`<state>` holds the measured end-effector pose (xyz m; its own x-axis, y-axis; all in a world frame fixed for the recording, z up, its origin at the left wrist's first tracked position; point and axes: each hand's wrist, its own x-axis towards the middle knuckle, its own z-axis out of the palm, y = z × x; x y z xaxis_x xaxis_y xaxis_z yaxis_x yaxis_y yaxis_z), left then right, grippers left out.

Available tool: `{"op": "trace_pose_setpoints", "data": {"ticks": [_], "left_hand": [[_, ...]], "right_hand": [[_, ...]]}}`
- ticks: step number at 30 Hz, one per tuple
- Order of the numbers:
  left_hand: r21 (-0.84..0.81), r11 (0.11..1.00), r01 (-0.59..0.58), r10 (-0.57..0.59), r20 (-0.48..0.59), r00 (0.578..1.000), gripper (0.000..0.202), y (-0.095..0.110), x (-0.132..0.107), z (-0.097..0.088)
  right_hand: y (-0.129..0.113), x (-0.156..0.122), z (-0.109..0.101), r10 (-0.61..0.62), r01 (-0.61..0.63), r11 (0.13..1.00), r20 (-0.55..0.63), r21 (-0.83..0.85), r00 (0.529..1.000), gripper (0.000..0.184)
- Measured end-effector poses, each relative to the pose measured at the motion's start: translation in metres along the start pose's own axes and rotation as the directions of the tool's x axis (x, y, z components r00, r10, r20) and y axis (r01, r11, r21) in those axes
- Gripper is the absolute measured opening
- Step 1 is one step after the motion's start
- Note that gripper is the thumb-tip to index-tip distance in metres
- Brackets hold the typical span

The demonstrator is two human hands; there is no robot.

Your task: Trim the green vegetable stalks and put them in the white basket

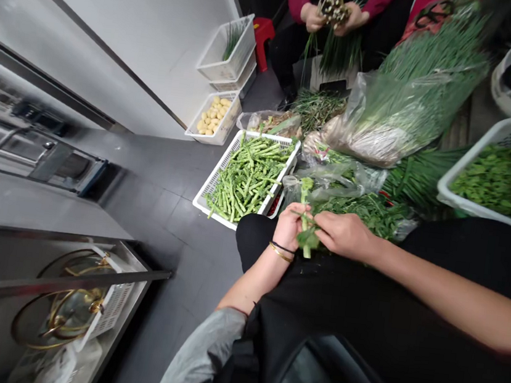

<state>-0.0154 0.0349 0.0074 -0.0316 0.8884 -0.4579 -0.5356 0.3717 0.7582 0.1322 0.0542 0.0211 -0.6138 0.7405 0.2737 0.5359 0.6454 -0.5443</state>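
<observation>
My left hand point(287, 225), with a dark band and a gold bracelet at the wrist, is closed around a thick green vegetable stalk point(306, 190). The stalk stands up above the fingers, and its lower end shows below them. From the other side, my right hand point(342, 233) pinches at the leaves point(308, 236) on the same stalk; its fingertips are partly hidden. Just beyond my left knee stands a white plastic basket point(209, 187) heaped with similar peeled-looking green stalks point(245, 181). Leafy greens point(365, 210) in a clear plastic bag point(331, 179) lie beyond my right hand.
Opposite, a person's hands point(330, 17) hold a bunch of thin green stems. A large bag of scallions point(416, 93) lies at right, near a basket of leaves point(447, 184). Potatoes point(213, 117) fill a crate by the wall. A metal rack point(71, 284) with glass lids stands at left.
</observation>
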Motion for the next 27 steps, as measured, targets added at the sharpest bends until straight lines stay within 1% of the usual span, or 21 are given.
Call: {"op": "trace_pose_setpoints", "data": {"ticks": [2, 4, 6, 7, 9, 11, 13, 14, 15, 16, 17, 18, 19, 20, 21, 22, 23, 24, 25, 26, 27], "left_hand": [[0.037, 0.999, -0.020, 0.020, 0.016, 1.000, 0.033, -0.002, -0.001, 0.000], [0.094, 0.994, -0.054, 0.048, 0.062, 0.997, 0.039, -0.006, -0.005, 0.002], [0.164, 0.977, -0.134, 0.123, 0.077, 0.989, 0.042, -0.009, -0.008, 0.004], [0.196, 0.966, -0.170, 0.156, 0.086, 0.984, 0.043, -0.010, -0.010, 0.005], [0.220, 0.959, -0.180, 0.153, 0.131, 0.979, 0.044, -0.010, -0.012, 0.005], [0.177, 0.979, -0.104, 0.070, 0.191, 0.979, 0.043, -0.009, -0.013, 0.002], [0.096, 0.995, -0.014, -0.006, 0.206, 0.979, 0.039, -0.009, -0.012, 0.000], [0.059, 0.998, 0.007, -0.017, 0.180, 0.984, 0.036, -0.010, -0.012, -0.002], [0.031, 0.999, 0.010, -0.014, 0.139, 0.990, 0.033, -0.010, -0.010, -0.004], [0.011, 1.000, 0.002, -0.003, 0.094, 0.996, 0.031, -0.010, -0.008, -0.006], [0.002, 1.000, -0.008, 0.007, 0.056, 0.998, 0.028, -0.009, -0.005, -0.009], [0.003, 1.000, -0.021, 0.021, 0.026, 0.999, 0.026, -0.006, 0.000, -0.014], [0.016, 0.999, -0.040, 0.040, -0.001, 0.999, 0.024, -0.001, 0.006, -0.020], [0.045, 0.997, -0.066, 0.067, -0.032, 0.997, 0.022, 0.007, 0.013, -0.028], [0.097, 0.990, -0.100, 0.108, -0.079, 0.991, 0.020, 0.017, 0.022, -0.037], [0.191, 0.973, -0.132, 0.161, -0.145, 0.976, 0.016, 0.030, 0.032, -0.048], [0.309, 0.939, -0.150, 0.226, -0.224, 0.948, 0.012, 0.046, 0.042, -0.060], [0.447, 0.883, -0.142, 0.299, -0.304, 0.905, 0.008, 0.062, 0.051, -0.073], [0.588, 0.804, -0.088, 0.362, -0.367, 0.857, 0.007, 0.080, 0.060, -0.086], [0.651, 0.758, -0.048, 0.401, -0.407, 0.821, 0.010, 0.097, 0.068, -0.098], [0.691, 0.723, -0.016, 0.428, -0.428, 0.796, 0.015, 0.113, 0.075, -0.109]], "right_hand": [[0.004, 0.000, -0.003, 0.185, -0.185, 0.974, 0.007, 0.133, 0.983, 0.039], [0.012, 0.006, -0.006, 0.394, -0.397, 0.884, 0.066, 0.246, 0.917, 0.049], [0.019, 0.015, -0.005, 0.487, -0.504, 0.803, 0.138, 0.317, 0.862, 0.050], [0.021, 0.018, -0.004, 0.499, -0.520, 0.781, 0.154, 0.346, 0.853, 0.050], [0.022, 0.021, 0.002, 0.480, -0.482, 0.792, 0.106, 0.374, 0.871, 0.049], [0.021, 0.020, 0.007, 0.399, -0.369, 0.877, -0.040, 0.306, 0.916, 0.046], [0.018, 0.014, 0.011, 0.196, -0.173, 0.975, -0.174, 0.142, 0.965, 0.039], [0.017, 0.010, 0.013, 0.058, -0.048, 0.997, -0.189, 0.059, 0.980, 0.034], [0.016, 0.006, 0.014, -0.082, 0.083, 0.997, -0.168, 0.000, 0.982, 0.031], [0.017, 0.001, 0.014, -0.208, 0.206, 0.978, -0.120, -0.029, 0.971, 0.030], [0.019, -0.006, 0.015, -0.292, 0.291, 0.956, -0.064, -0.034, 0.954, 0.030], [0.023, -0.013, 0.016, -0.315, 0.315, 0.949, -0.013, -0.031, 0.949, 0.031], [0.029, -0.022, 0.017, -0.273, 0.274, 0.961, 0.038, -0.039, 0.961, 0.031], [0.037, -0.032, 0.018, -0.174, 0.182, 0.981, 0.110, -0.070, 0.979, 0.032], [0.048, -0.042, 0.019, -0.037, 0.065, 0.990, 0.213, -0.126, 0.976, 0.031], [0.059, -0.052, 0.021, 0.111, -0.045, 0.978, 0.331, -0.202, 0.937, 0.026], [0.071, -0.062, 0.023, 0.246, -0.122, 0.951, 0.456, -0.284, 0.855, 0.020], [0.081, -0.070, 0.026, 0.340, -0.153, 0.924, 0.570, -0.351, 0.748, 0.014], [0.090, -0.076, 0.028, 0.394, -0.158, 0.906, 0.649, -0.392, 0.651, 0.014], [0.097, -0.080, 0.031, 0.419, -0.160, 0.899, 0.689, -0.408, 0.592, 0.022], [0.101, -0.081, 0.033, 0.422, -0.165, 0.898, 0.695, -0.407, 0.582, 0.028]]}}
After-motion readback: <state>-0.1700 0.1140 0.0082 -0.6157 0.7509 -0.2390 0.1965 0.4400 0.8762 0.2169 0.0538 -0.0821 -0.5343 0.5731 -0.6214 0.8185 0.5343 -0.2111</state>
